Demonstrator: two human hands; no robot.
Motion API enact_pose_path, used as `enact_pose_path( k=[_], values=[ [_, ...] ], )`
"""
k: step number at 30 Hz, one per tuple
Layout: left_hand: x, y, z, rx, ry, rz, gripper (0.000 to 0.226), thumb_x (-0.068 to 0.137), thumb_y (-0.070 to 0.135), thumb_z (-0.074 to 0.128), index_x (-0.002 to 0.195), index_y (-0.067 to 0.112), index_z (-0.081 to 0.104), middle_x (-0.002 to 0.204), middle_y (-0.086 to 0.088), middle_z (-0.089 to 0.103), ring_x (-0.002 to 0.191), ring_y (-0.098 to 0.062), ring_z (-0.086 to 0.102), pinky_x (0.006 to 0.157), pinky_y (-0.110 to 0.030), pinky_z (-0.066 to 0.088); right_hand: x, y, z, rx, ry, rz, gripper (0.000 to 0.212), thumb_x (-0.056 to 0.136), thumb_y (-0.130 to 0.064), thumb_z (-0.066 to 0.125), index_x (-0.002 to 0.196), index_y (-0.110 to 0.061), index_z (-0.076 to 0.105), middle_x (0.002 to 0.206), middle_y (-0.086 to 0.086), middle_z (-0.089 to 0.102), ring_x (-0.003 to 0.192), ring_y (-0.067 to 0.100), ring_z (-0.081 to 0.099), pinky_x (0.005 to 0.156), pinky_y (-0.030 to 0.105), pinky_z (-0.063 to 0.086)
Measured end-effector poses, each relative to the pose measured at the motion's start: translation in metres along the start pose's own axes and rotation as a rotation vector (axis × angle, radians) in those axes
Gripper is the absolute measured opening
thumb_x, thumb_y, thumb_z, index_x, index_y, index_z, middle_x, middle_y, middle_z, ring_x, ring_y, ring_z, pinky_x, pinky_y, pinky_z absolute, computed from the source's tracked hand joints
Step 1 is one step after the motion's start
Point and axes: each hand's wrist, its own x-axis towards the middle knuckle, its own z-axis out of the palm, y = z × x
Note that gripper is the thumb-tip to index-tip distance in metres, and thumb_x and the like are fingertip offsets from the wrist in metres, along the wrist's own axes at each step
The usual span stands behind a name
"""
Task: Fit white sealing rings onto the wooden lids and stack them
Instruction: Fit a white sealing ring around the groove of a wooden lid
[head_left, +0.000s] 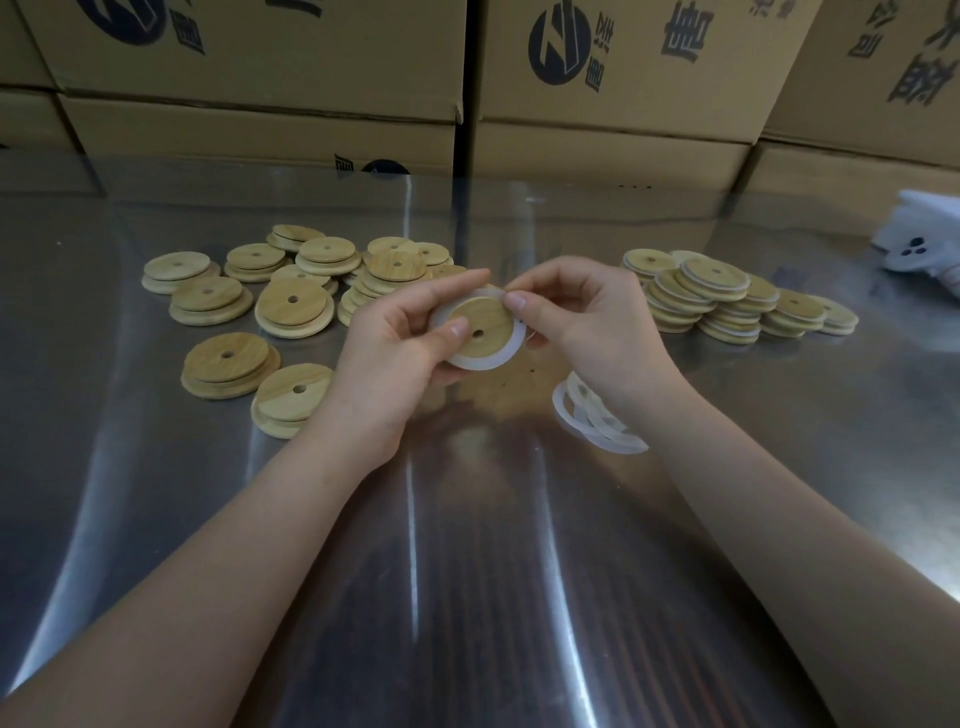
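Though wooden, white-rimmed round lid (493, 322)

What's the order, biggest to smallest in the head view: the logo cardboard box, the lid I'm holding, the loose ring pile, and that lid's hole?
1. logo cardboard box, though it is farthest away.
2. held lid and loose ring pile: about alike, unranked.
3. lid's hole.

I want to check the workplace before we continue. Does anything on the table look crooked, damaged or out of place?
Nothing looks damaged or spilled. The finished lids on the right lie in leaning, overlapping stacks, not straight ones, and the bare lids on the left are scattered. The spare rings lie in a loose heap.
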Motion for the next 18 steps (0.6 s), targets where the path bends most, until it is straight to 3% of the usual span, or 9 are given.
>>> enact_pose_path(
  k=[3,6,11,13,15,18],
  values=[
    [0.001,0.000,-0.002,0.003,0.027,-0.007,0.036,0.092,-0.003,0.056,0.111,0.024,0.071,0.102,0.004,0.075,0.093,-0.013,0.071,0.071,-0.031,0.060,-0.002,0.001,0.003,0.043,0.007,0.029,0.005,0.087,-0.012,0.071,0.082,-0.013,0.070,0.073,0.002,0.070,0.065,0.010,0.064,0.060,0.024,0.053],
    [0.001,-0.002,-0.001,0.053,0.059,0.010,0.032,0.088,0.000,0.064,0.102,0.027,0.073,0.098,0.006,0.074,0.091,-0.012,0.071,0.073,-0.039,0.062,-0.003,0.003,0.006,0.020,-0.017,0.016,0.007,0.087,-0.011,0.071,0.081,-0.011,0.070,0.071,0.003,0.068,0.065,0.015,0.061,0.062,0.034,0.055],
    [0.002,-0.004,-0.001,0.104,0.099,0.046,0.031,0.088,0.003,0.067,0.099,0.031,0.074,0.100,0.009,0.073,0.098,-0.014,0.069,0.084,-0.049,0.059,-0.004,0.001,0.009,0.042,-0.033,-0.001,0.007,0.087,-0.009,0.071,0.080,-0.012,0.069,0.068,0.000,0.067,0.063,0.011,0.062,0.059,0.029,0.056],
    [0.002,-0.004,-0.001,0.117,0.119,0.059,0.033,0.088,0.004,0.066,0.099,0.033,0.074,0.103,0.009,0.072,0.103,-0.016,0.067,0.089,-0.048,0.056,-0.004,0.003,0.011,0.046,-0.029,0.017,0.008,0.086,-0.009,0.072,0.080,-0.012,0.068,0.070,0.003,0.068,0.063,0.015,0.063,0.061,0.032,0.057],
    [0.003,-0.005,-0.001,0.107,0.134,0.055,0.034,0.089,0.004,0.065,0.102,0.034,0.073,0.106,0.009,0.070,0.104,-0.016,0.066,0.084,-0.043,0.058,-0.004,0.004,0.013,0.028,-0.025,0.036,0.009,0.085,-0.011,0.073,0.079,-0.013,0.067,0.074,0.012,0.069,0.066,0.028,0.066,0.067,0.044,0.058],
    [0.004,-0.005,-0.002,0.039,0.152,0.025,0.040,0.088,0.001,0.065,0.111,0.033,0.069,0.103,0.008,0.071,0.099,-0.017,0.069,0.077,-0.038,0.060,-0.005,0.006,0.015,-0.004,-0.029,0.049,0.012,0.084,-0.013,0.073,0.076,-0.014,0.065,0.070,0.009,0.069,0.070,0.035,0.068,0.068,0.047,0.057]
  ],
)
